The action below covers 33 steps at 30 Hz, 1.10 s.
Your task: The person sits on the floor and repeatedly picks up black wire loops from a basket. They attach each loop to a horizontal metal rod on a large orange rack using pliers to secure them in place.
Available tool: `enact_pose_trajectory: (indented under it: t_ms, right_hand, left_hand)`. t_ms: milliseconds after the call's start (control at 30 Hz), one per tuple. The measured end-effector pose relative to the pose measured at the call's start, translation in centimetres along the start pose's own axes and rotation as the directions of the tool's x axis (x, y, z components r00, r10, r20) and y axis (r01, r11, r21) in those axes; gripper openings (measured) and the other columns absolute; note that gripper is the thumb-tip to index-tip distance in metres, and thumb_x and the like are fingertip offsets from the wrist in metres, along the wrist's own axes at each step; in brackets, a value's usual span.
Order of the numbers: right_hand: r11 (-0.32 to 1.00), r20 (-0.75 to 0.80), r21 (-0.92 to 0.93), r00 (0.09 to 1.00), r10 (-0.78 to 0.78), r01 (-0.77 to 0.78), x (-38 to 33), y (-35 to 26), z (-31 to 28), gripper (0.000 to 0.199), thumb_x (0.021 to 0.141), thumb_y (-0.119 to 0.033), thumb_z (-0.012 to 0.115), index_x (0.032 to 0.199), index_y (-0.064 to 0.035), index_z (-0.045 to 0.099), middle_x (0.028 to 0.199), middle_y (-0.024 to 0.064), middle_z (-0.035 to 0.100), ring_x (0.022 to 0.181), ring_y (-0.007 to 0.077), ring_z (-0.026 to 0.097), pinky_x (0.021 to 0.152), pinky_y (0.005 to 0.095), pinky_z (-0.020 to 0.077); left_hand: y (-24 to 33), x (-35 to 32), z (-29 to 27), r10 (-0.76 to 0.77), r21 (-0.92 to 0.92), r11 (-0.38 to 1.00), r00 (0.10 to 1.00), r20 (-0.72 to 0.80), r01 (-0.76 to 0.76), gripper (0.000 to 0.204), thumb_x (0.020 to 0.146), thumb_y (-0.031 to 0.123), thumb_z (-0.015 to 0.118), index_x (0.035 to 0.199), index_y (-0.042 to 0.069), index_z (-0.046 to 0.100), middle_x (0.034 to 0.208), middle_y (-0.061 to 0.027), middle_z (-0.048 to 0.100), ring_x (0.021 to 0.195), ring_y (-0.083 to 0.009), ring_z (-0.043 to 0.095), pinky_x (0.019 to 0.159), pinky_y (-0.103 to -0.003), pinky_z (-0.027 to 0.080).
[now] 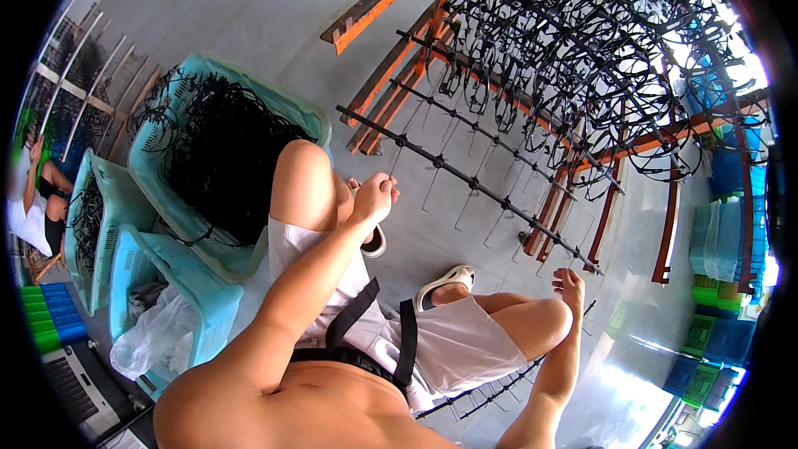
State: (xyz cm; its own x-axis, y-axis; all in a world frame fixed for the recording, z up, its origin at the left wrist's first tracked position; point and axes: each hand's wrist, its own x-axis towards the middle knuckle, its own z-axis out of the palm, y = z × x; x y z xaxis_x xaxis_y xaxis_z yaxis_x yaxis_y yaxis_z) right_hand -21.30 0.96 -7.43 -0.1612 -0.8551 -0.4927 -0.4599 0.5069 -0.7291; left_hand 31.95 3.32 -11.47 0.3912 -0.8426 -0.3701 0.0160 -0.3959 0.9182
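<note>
Your left hand (378,198) is curled in with the fingertips gathered, just below the upper-left part of a black rod (474,183); a thin wire runs down toward those fingertips, but you cannot tell from here whether they grip it. Your right hand (569,285) has its fingers partly bent, just below the rod's lower-right end, and whether it has hold of anything is too small to tell. The rod lies in front of your knees, its long axis slanting from upper left to lower right, one end pointing toward the orange rack (374,12) and the other past your right hand. Bent wire hooks point down from its knobs, toward you. A second rod (475,126) runs nearly parallel just beyond it, and past that a dense tangle of black parts (573,58) hangs on the rack. Beyond your left knee, a pale green basket (322,120) holds a black heap (216,150); nearer you, a smaller basket (214,308) holds a clear plastic bag (158,345). At the far left sits another person (29,216), and coloured crates (719,241) are stacked at the far right.
</note>
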Motion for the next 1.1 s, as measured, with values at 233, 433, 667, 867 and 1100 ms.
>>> enact_pose_trajectory:
  t_ms: [233,433,667,867,1100]
  right_hand:
    - [0.981,-0.165,0.099,0.975,-0.149,0.166,2.5,2.9,3.6,0.029,0.094,-0.029,0.055,0.097,-0.0036,0.067,0.072,0.0027,0.065,0.064,0.0104,0.06,0.055,0.0249,0.0447]
    - [0.981,-0.296,-0.057,0.935,-0.194,0.185,2.9,3.0,4.6,0.024,0.093,-0.028,0.057,0.096,-0.0067,0.067,0.067,0.0013,0.062,0.058,0.009,0.057,0.048,0.0246,0.0409]
    - [0.941,-0.414,-0.051,0.85,-0.326,0.335,5.0,8.0,2.5,0.032,0.093,-0.033,0.057,0.1,-0.0027,0.067,0.084,0.0076,0.066,0.075,0.0132,0.059,0.068,0.029,0.0482]
    - [0.983,-0.265,-0.142,0.952,-0.153,0.119,-2.5,11.1,-4.0,0.038,0.091,-0.028,0.058,0.114,0.0021,0.06,0.102,0.0124,0.062,0.091,0.0168,0.057,0.08,0.0317,0.0464]
    - [0.947,-0.759,-0.259,0.567,-0.32,0.188,-17.5,-3.4,-0.7,0.036,0.088,-0.027,0.061,0.106,0.0041,0.062,0.105,0.02,0.062,0.095,0.0304,0.058,0.085,0.0399,0.0468]
  left_hand:
    - [-2.9,1.7,2.1,0.226,0.006,0.973,0.94,-0.255,-0.232,0.021,0.098,0.016,0.046,0.106,0.001,0.059,0.086,-0.004,0.067,0.068,-0.0109,0.063,0.059,-0.024,0.049]
    - [-3.6,3.5,0.9,0.118,-0.029,0.992,0.985,-0.127,-0.122,0.023,0.097,0.018,0.047,0.11,0.003,0.059,0.093,-0.0091,0.068,0.077,-0.0177,0.066,0.061,-0.03,0.052]
    - [3.2,-9.4,-1.0,0.164,0.354,0.855,0.845,0.51,-0.379,0.03,0.09,0.019,0.059,0.112,-0.001,0.056,0.1,-0.0165,0.066,0.087,-0.028,0.066,0.077,-0.037,0.052]
    - [8.7,-6.9,-20.0,0.441,0.138,0.898,0.853,-0.279,-0.419,0.014,0.091,0.007,0.055,0.103,-0.001,0.058,0.086,-0.0089,0.066,0.08,-0.0166,0.065,0.071,-0.026,0.052]
    - [-8.0,1.2,-37.3,0.155,0.918,-0.289,0.96,-0.234,0.27,0.062,0.08,0.019,0.061,0.138,0.01,0.039,0.127,-0.0203,0.045,0.118,-0.0358,0.042,0.104,-0.053,0.026]
